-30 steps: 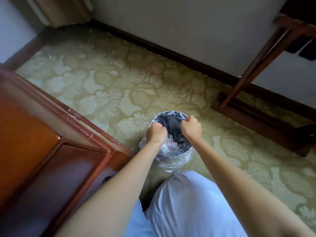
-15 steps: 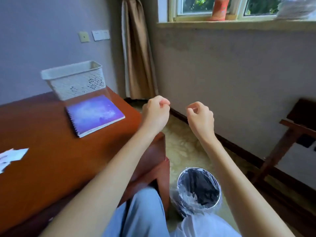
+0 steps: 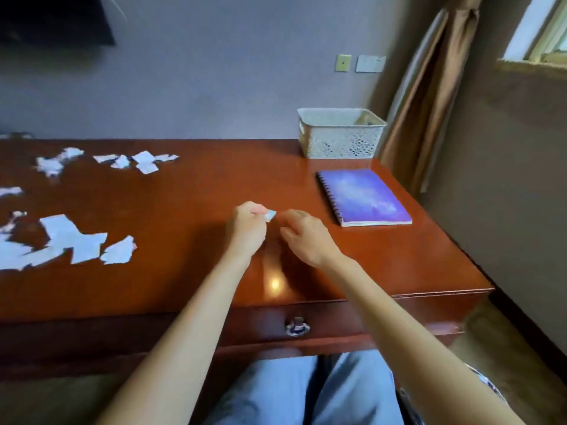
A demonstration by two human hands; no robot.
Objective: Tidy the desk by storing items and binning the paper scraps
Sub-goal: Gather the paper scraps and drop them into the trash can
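My left hand [image 3: 248, 228] hovers over the middle of the wooden desk [image 3: 190, 271] and pinches a small pale paper scrap [image 3: 270, 215] between thumb and fingers. My right hand [image 3: 306, 237] is just to its right, fingers loosely curled and apart, holding nothing. Several torn white paper scraps [image 3: 76, 240] lie on the left part of the desk, and more scraps [image 3: 144, 162] sit further back. A purple spiral notebook [image 3: 365, 196] lies flat at the right. Behind it stands a white lattice basket [image 3: 340, 133].
A drawer with a metal pull [image 3: 297, 328] sits under the desk's front edge, above my knees. A brown curtain [image 3: 426, 96] hangs at the right beside the basket. The wall runs behind the desk, and the desk's right edge drops to carpet.
My view swung up from the lined bin on the floor to the desk top. Both hands rose from the bin to the desk's middle, and the left now pinches a small scrap.
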